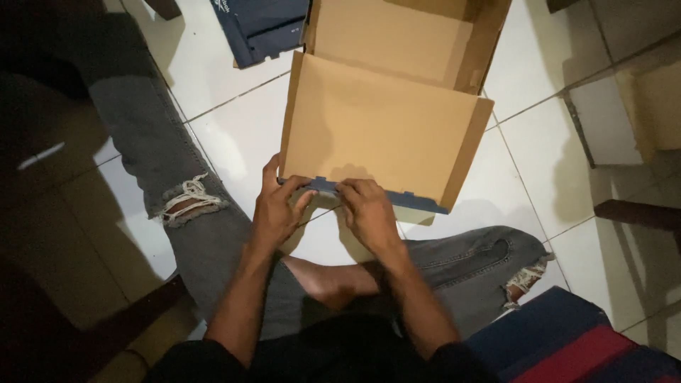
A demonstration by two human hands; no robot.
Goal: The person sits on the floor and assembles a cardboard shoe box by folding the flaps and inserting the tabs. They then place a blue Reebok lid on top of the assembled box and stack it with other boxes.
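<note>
A flat brown cardboard box [379, 120] lies open on the white tiled floor in front of me, its inside facing up and its side flaps raised. Its near edge shows a dark blue outer face [397, 197]. My left hand [278, 208] grips that near edge at its left corner, thumb on top. My right hand [365, 207] presses down on the same edge just to the right, fingers curled over it. Both hands almost touch each other.
My legs in torn grey jeans [163, 163] are folded on the floor on both sides. Another dark blue cardboard piece [259, 28] lies at the top. A blue and red cushion [567, 340] sits at the bottom right. Wooden furniture stands at right.
</note>
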